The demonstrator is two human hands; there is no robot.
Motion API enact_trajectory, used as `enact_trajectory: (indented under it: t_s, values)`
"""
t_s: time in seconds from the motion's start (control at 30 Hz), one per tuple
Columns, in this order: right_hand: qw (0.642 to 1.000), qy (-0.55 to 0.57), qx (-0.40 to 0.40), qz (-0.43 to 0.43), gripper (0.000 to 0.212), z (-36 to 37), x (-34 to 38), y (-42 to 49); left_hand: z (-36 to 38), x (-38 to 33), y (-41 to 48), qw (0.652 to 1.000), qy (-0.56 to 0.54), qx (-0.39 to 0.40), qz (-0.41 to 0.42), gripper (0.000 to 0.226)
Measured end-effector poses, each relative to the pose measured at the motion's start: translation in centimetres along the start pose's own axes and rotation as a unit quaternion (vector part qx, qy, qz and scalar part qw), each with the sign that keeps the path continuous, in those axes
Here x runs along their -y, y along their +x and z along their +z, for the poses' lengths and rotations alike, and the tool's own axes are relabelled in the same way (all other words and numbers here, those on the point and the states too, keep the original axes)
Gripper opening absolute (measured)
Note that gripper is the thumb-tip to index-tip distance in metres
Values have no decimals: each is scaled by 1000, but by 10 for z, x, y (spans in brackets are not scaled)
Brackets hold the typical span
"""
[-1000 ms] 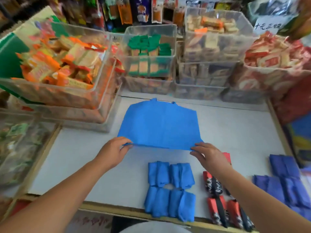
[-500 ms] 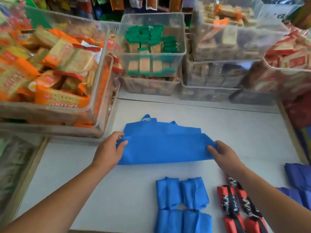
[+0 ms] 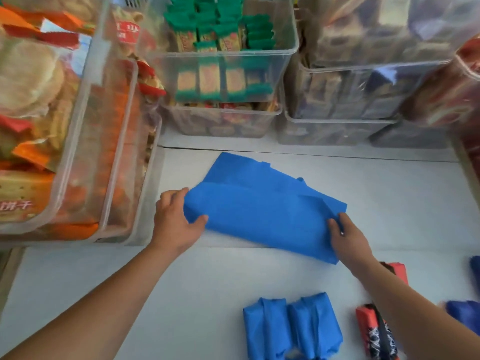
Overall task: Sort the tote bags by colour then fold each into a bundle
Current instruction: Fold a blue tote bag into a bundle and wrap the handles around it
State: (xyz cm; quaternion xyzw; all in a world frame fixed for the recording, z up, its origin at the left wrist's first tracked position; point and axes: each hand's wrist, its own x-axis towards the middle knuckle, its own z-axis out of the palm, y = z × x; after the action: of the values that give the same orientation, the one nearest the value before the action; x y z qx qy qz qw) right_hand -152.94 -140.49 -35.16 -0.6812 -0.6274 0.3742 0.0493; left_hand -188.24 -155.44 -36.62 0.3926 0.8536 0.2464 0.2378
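Surface: pale grey-white counter (image 3: 109, 287), walled with stock bins on the far and left sides. Item 1, blue tote bag (image 3: 259, 214): centre of counter, partly folded lengthwise, lying aslant from 10 o'clock to 4 o'clock; the near layer is lapped over the far one and their edges do not line up, with a far corner showing at 11 o'clock. Left hand (image 3: 174, 224): grips the bag's 9 o'clock end, thumb on top, fingers curled over the far edge. Right hand (image 3: 349, 236): pinches the 4 o'clock end, fingertips on the cloth. Item 2, blue bundles (image 3: 291, 328): at 6 o'clock, side by side, well apart from the bag. Item 3, red-and-black bundles (image 3: 376, 331): at 5 o'clock, directly under the right forearm. Item 4, dark blue bundles (image 3: 465, 311): at 4 o'clock, cut by the frame edge. Item 5, clear bin of green-wrapped snacks (image 3: 223, 55): at 12 o'clock; orange-wrapped snack bin (image 3: 85, 152): at 9 to 10 o'clock, just beside the left hand. Risks, as judged: skewed layers likely give a lopsided bundle; the thin cloth may spring open if either grip loosens; the right forearm could nudge the red-and-black bundles toward the blue group; the left knuckles could catch the bin wall.
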Motion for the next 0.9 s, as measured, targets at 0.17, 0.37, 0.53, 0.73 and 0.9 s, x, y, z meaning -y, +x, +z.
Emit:
enact_trajectory:
  t_s: [0.17,0.37,0.53,0.73,0.9]
  values:
    - [998,53,-40,9,25,-6,-14,9,-1,-6,4,967,-218,84,-105,35]
    - [994,93,-53,12,28,-8,-16,20,-20,-15,-19,964,-209,163,-13,40]
    - [996,63,-68,-17,25,3,-18,22,-22,-6,-35,986,-146,71,-42,10]
    - [992,-42,-100,-71,16,25,-23,31,15,11,-52,997,20,0,-70,24]
    - [981,-96,-109,-132,20,36,-10,27,28,18,-68,999,18,-15,-38,94]
